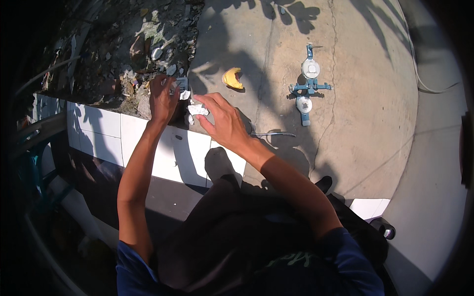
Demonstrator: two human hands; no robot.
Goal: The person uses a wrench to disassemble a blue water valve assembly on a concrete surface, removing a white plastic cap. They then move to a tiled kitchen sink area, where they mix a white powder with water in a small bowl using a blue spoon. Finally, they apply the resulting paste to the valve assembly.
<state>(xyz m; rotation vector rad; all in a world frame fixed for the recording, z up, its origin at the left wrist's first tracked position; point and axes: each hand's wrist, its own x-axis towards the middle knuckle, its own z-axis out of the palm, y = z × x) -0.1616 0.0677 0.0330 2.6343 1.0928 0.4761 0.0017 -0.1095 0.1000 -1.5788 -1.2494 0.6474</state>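
My left hand (162, 101) is at the edge of the rubble strip, its fingers curled. A small pale grey rectangular piece (182, 83) shows beside its fingertips, and shadow and the fingers partly hide what they grip. My right hand (226, 121) reaches in from the right, with thumb and forefinger closed around a white crumpled piece (198, 110). Another white scrap (185, 95) lies between the two hands, close to the left fingertips. A smaller white bit (191, 119) is below the right hand's piece.
Soil and rubble (131, 54) fill the upper left. A yellow peel-like piece (232, 79) lies on the concrete (365, 113). Farther right is a blue jointed frame with white discs (310, 87). A thin metal strip (274, 134) lies near my right forearm. White tiles (140, 143) border the ground.
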